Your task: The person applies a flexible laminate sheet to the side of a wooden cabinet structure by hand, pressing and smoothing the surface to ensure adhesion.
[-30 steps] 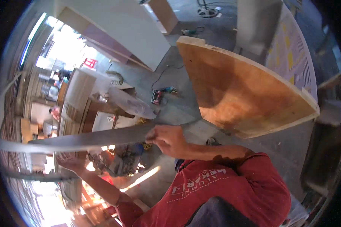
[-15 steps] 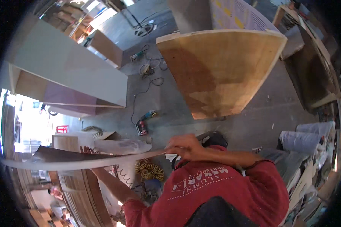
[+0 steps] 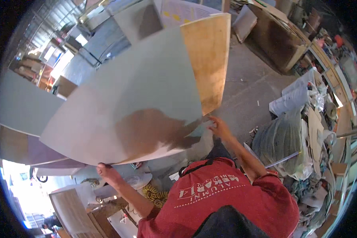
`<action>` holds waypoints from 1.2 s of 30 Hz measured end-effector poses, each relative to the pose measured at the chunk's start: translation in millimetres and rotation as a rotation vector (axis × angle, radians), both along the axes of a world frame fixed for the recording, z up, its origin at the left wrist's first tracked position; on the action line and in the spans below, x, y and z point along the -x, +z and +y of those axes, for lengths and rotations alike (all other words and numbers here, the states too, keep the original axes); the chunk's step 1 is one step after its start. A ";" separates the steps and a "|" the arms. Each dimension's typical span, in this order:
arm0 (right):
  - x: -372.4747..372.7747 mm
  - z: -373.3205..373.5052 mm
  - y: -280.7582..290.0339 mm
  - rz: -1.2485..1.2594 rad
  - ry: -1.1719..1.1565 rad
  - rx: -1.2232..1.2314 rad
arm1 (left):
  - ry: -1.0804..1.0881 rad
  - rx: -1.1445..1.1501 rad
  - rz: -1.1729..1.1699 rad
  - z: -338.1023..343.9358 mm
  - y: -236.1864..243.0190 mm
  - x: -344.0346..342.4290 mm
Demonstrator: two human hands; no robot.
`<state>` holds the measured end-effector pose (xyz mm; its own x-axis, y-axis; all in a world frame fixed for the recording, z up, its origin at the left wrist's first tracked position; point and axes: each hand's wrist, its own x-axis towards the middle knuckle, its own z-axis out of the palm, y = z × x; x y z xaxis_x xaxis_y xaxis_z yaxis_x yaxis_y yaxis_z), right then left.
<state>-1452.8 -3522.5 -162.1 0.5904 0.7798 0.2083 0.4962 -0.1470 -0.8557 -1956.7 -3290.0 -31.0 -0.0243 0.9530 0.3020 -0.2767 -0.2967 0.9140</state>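
The big grey sheet (image 3: 123, 107) is hanging in the air, tilted over the concrete floor (image 3: 250, 87), so it's lifted but not set down anywhere. Behind it, a plywood panel (image 3: 208, 55) is standing. Both hands are gripping its near edge: left hand (image 3: 106, 171) closed underneath, right hand (image 3: 219, 126) pinching the corner. Right of the sheet, a stuffed sack (image 3: 281, 142) is bulging, contents unclear.

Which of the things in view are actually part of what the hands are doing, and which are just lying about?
In hand:
- grey sheet panel
- left hand, gripping its lower edge
- right hand, at its right corner

Lying about:
- plywood board behind the panel
- yellow coiled hose
- plastic-wrapped bundle
- wooden cabinet
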 end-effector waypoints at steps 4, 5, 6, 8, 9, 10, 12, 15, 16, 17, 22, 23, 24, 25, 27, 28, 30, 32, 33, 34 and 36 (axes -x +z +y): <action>-30.3 -37.8 65.0 0.159 -0.265 -0.014 | -0.015 0.068 -0.080 -52.1 16.5 -73.5; -37.5 -43.7 90.5 -0.046 -0.320 -0.073 | -0.069 0.018 -0.099 -57.6 17.1 -81.8; -42.0 -49.5 117.3 -0.251 -0.369 -0.127 | -0.072 0.020 -0.102 -67.3 22.1 -92.4; -32.8 -48.4 175.9 -0.302 -0.344 -0.170 | 0.016 0.035 0.044 -86.6 34.1 -104.0; -26.0 -50.1 204.1 -0.358 -0.325 -0.219 | -0.076 0.021 0.108 -87.4 34.8 -102.4; -18.1 -51.7 224.2 -0.361 -0.302 -0.212 | -0.056 0.033 0.104 -89.1 30.3 -99.2; -2.2 -52.6 256.5 -0.492 -0.132 -0.379 | -0.176 0.109 0.155 -96.1 18.5 -94.4; 32.9 -48.1 291.6 -0.791 -0.011 -0.373 | -0.138 0.204 0.091 -101.5 4.4 -110.4; 37.0 -47.8 294.8 -0.795 0.018 -0.375 | -0.114 0.213 0.079 -105.5 14.9 -122.2; 39.4 -49.4 294.7 -0.810 0.066 -0.288 | -0.151 0.095 0.090 -110.6 28.6 -136.6; 38.8 -41.5 303.8 -0.738 -0.030 -0.262 | -0.267 0.019 0.118 -121.0 22.4 -146.2; 36.5 -36.5 314.0 -0.777 -0.015 -0.245 | -0.253 0.037 0.144 -125.0 21.0 -146.2; 33.4 -38.9 326.9 -0.833 -0.019 -0.215 | -0.264 0.056 0.156 -126.5 20.7 -150.5; 27.4 -42.5 331.4 -0.893 0.037 -0.124 | -0.342 0.040 0.165 -124.8 18.9 -151.8; 17.1 -54.3 322.4 -0.893 0.076 -0.128 | -0.328 0.067 0.182 -125.6 20.5 -157.1; 16.2 -55.1 318.5 -0.884 0.096 -0.135 | -0.330 0.083 0.211 -128.2 18.8 -157.3; 17.6 -54.6 317.8 -0.806 0.105 -0.102 | -0.322 0.192 0.186 -129.5 2.1 -155.4; 14.9 -58.4 310.0 -0.832 0.046 -0.076 | -0.166 -0.023 0.265 -118.6 1.7 -163.9; 9.8 -62.0 309.0 -0.832 0.066 -0.052 | -0.162 0.008 0.262 -113.4 -3.3 -163.6; 5.0 -64.6 310.2 -0.859 0.031 -0.026 | -0.102 -0.028 0.374 -108.3 -7.8 -158.3; 1.6 -66.1 314.8 -0.887 0.020 0.014 | -0.036 -0.038 0.487 -111.4 -29.2 -144.6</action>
<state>-1454.4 -3588.6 152.7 0.2022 0.7941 0.5731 0.9784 -0.1387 -0.1530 -1812.2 -3401.5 -60.2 0.1612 0.9388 0.3045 0.1700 -0.3303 0.9284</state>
